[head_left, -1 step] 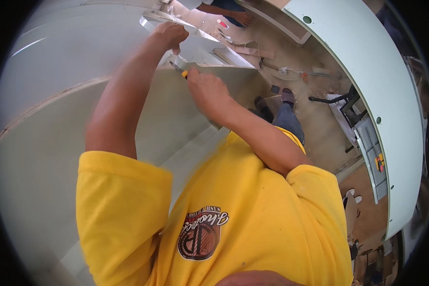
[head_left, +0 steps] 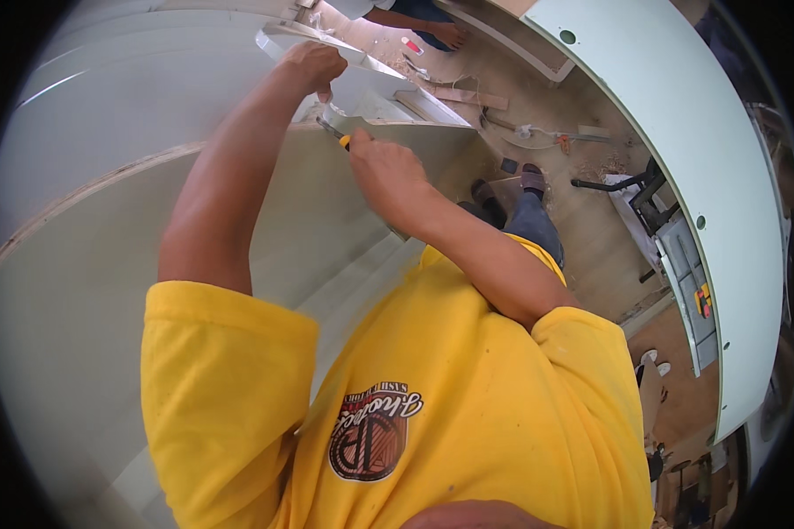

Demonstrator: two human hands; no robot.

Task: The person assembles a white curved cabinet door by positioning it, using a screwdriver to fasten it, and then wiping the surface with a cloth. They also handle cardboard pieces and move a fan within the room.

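Near the top of the head view, my left hand point(head_left: 316, 65) is closed on a thin whitish strip point(head_left: 268, 41), which loops out behind it and hangs below the fingers. My right hand point(head_left: 385, 169) grips a tool with a yellow handle and a narrow metal blade, seemingly a utility knife point(head_left: 330, 128). Its blade points up and left, beside the lower part of the strip and close to the panel edge. Whether the blade touches the strip I cannot tell. A pale panel point(head_left: 132, 225) with a bare, rough brownish edge runs under my left forearm.
A long pale green board point(head_left: 670, 115) with round holes curves along the right. Offcuts, a wooden strip point(head_left: 470, 96) and a cable lie on the floor. Another person's hand point(head_left: 451, 35) shows at the top. A black metal stand point(head_left: 648, 189) is near the grey tray point(head_left: 684, 264).
My right hand and the knife have shifted very slightly right and down. My left hand stays almost in place on the strip.
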